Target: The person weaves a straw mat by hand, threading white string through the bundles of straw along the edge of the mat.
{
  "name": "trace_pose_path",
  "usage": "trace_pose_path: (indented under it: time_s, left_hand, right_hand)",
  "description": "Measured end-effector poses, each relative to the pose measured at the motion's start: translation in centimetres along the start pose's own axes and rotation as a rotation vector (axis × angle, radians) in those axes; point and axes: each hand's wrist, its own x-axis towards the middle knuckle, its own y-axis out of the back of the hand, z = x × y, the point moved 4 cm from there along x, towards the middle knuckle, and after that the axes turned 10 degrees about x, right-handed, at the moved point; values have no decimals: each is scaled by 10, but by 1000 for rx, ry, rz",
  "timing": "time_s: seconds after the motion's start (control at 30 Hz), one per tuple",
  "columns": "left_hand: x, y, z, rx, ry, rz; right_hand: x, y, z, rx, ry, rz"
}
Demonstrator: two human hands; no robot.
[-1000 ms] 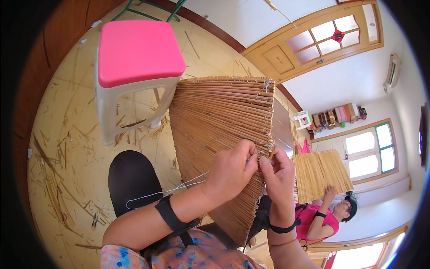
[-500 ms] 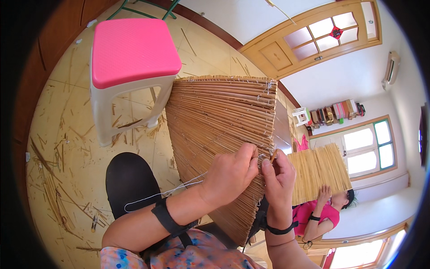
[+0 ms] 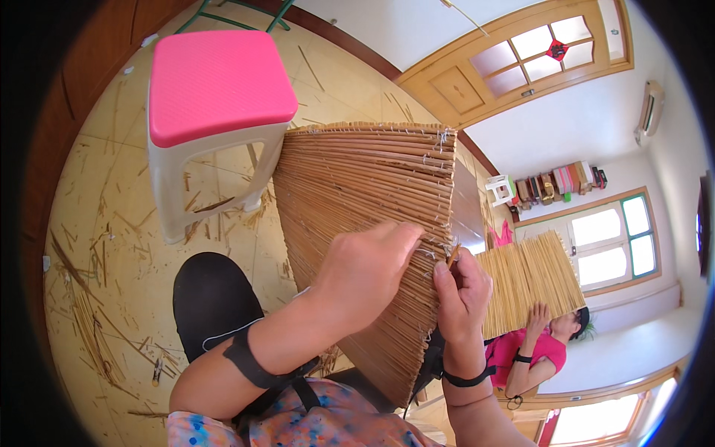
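A brown reed mat (image 3: 357, 190), its thin stalks stitched side by side with white thread, stands tilted before me, with one corner at my lap. My left hand (image 3: 365, 272) lies across its face near the right edge, fingers pinched together on white thread (image 3: 427, 255); the thumb is hidden. At that edge my right hand (image 3: 463, 294) is closed, thumb and forefinger gripping the end of a reed (image 3: 453, 255). More of the thread loops over my dark-clad knee (image 3: 216, 305), partly behind my left forearm.
A white stool with a pink seat (image 3: 223, 86) stands beyond the mat at left. Loose reed scraps (image 3: 97, 335) litter the tiled floor. To the right, a person in pink (image 3: 532, 357) holds a paler reed mat (image 3: 529, 283). A wooden door (image 3: 514, 63) is in the far wall.
My left hand has moved slightly up and turned over the mat, so its back now faces me and less thread shows. My right hand stays at the mat's edge.
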Motion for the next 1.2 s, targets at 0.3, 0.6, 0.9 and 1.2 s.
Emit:
trace_pose_path:
  time_s: [0.3, 0.6, 0.9, 1.2]
  left_hand:
    - [1, 29, 9, 141, -14, -177]
    - [-5, 29, 13, 183, -55, -344]
    - [-5, 29, 13, 255, -103, -324]
    - [-6, 28, 13, 272, -101, -302]
  right_hand:
    - [-1, -3, 3, -2, 52, 102]
    - [0, -3, 7, 5, 55, 135]
    - [0, -3, 9, 24, 94, 152]
    - [-1, -3, 8, 9, 118, 167]
